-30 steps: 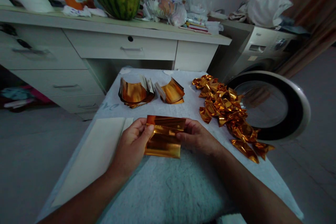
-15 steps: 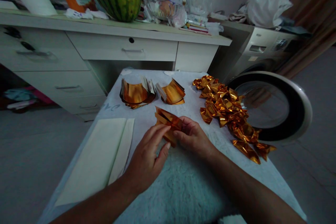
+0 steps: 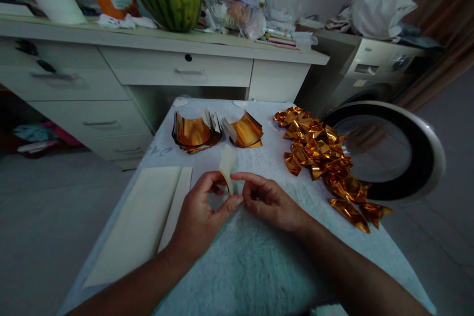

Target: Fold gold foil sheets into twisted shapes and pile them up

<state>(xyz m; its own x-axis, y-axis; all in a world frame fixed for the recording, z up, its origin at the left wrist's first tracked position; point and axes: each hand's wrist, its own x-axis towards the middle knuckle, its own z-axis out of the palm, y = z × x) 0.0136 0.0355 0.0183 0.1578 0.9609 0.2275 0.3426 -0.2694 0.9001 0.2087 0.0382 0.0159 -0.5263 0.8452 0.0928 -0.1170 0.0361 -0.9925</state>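
Observation:
A small sheet of foil paper [image 3: 228, 162] stands upright and curved between my hands, its pale back turned to the right and a thin gold edge showing on the left. My left hand [image 3: 202, 212] grips it, fingers behind and thumb at the lower edge. On the other side, my right hand [image 3: 272, 201] has its index finger stretched to the pale face, with the thumb and other fingers curled near the bottom edge. Beyond them lie two curved stacks of gold foil paper [image 3: 192, 132]. A heap of folded gold foil pieces [image 3: 318, 145] spreads along the right side.
Flat cream paper [image 3: 137, 217] lies on the left of the cloth-covered table [image 3: 259, 266]. An open washing machine door [image 3: 425, 158] stands close to the table's right edge. Behind is a counter [image 3: 222, 44] with drawers, bearing a cut watermelon [image 3: 170, 2] and bags.
The foil piece between my hands showed folded orange-gold before; now a single curved sheet shows its pale back. My left fingers have moved behind the sheet, and the right index finger has straightened.

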